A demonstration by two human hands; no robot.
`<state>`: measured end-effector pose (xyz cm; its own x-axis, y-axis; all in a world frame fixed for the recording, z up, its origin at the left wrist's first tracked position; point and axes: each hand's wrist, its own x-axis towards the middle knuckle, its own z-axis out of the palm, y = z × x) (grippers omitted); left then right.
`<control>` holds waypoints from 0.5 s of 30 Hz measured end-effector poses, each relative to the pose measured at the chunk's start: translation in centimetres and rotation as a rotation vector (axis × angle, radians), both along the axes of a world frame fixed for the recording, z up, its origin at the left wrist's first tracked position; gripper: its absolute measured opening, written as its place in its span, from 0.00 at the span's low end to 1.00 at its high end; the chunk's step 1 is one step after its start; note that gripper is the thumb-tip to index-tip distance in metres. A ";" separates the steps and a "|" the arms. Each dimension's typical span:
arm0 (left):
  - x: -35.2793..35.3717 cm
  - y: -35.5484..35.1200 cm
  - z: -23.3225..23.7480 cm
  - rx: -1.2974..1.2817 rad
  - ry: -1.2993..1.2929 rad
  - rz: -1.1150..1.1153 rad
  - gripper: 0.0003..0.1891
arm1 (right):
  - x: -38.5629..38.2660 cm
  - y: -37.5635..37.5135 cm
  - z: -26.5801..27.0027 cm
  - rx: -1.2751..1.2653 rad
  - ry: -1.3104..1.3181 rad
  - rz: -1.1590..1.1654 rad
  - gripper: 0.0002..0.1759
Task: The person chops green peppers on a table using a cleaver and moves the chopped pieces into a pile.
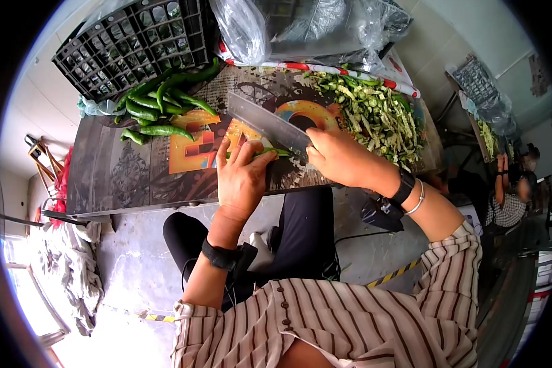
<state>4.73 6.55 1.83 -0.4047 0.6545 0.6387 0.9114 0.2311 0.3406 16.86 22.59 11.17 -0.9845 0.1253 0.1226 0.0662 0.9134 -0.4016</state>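
My right hand (340, 156) is wrapped round the handle of a cleaver (266, 122), whose broad blade reaches up and to the left over the table (129, 178). Close to the blade's lower edge, my left hand (245, 172) presses a green chili pepper (280, 151) against the tabletop with bent fingers. Most of that pepper is hidden under the fingers. Whole green peppers (165, 101) lie in a pile at the upper left, beyond my left hand. A heap of sliced peppers (377, 116) spreads over the table's right side, past my right hand.
A black plastic crate (135, 49) stands tilted behind the whole peppers. Clear plastic bags (312, 30) cover the back of the table. Another person (509, 196) sits at the far right by a second table. White cloth (70, 270) hangs at the left.
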 end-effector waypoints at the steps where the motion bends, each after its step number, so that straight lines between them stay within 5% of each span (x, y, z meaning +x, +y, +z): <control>1: 0.0 0.0 -0.1 -0.007 -0.006 0.004 0.11 | -0.1 -0.1 0.3 0.003 -0.002 0.004 0.11; 3: 0.0 -0.1 -0.1 -0.016 -0.018 0.015 0.11 | -0.2 -0.3 0.9 -0.146 -0.182 -0.057 0.11; 15: 0.2 -0.4 0.2 0.097 -0.039 0.126 0.11 | -0.7 -0.1 1.1 -0.105 -0.197 0.032 0.10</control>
<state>4.88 6.13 1.99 -0.5051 0.5332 0.6787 0.8630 0.3069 0.4013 16.21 22.47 12.25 -0.9918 0.0959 -0.0844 0.1247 0.8702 -0.4767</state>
